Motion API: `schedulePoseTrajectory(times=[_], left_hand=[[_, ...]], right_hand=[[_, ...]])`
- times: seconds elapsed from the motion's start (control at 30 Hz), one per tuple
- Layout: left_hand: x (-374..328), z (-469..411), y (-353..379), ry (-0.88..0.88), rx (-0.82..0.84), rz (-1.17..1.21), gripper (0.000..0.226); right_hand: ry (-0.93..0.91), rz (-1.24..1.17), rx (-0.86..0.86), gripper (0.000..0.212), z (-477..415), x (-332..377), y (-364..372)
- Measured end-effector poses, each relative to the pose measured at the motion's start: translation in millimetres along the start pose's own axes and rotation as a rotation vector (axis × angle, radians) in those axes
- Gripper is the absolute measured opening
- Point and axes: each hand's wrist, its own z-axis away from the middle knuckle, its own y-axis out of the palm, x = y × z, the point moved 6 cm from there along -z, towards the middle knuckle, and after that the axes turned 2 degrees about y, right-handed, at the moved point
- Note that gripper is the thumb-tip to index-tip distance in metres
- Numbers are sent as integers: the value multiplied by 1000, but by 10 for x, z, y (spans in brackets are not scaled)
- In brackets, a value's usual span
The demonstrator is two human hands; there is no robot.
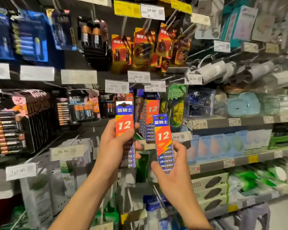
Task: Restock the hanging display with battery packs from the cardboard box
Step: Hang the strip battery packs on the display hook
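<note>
My left hand (pixel 112 146) clamps its fingers round the left pack (pixel 124 121), my right hand (pixel 175 173) round the right pack (pixel 164 143), both upright, probably for hooking.

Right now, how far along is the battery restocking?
Done: matching hung packs show behind. In hand: the left hand grips a pack, the right hand a second pack, both raised. Left: hooking both; the box is out of view, so remaining stock is unknown.
</note>
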Motion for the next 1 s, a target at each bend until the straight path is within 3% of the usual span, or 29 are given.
schedulePoseTrajectory(times=[0.27,0.43,0.6,1.0], left_hand=[[-259,-1039,179,-107,181,134,28],[-295,-1255,243,-114,198,197,30],[-445,-1344,137,-57,210,235,36],[-556,-1464,148,30,198,65,32]], right_hand=[[-104,59,-26,63,-924,-33,470],[-136,126,-57,76,-1163,-93,657],[-228,149,-105,74,-1340,2,666],[-320,110,-120,82,-1534,102,855]])
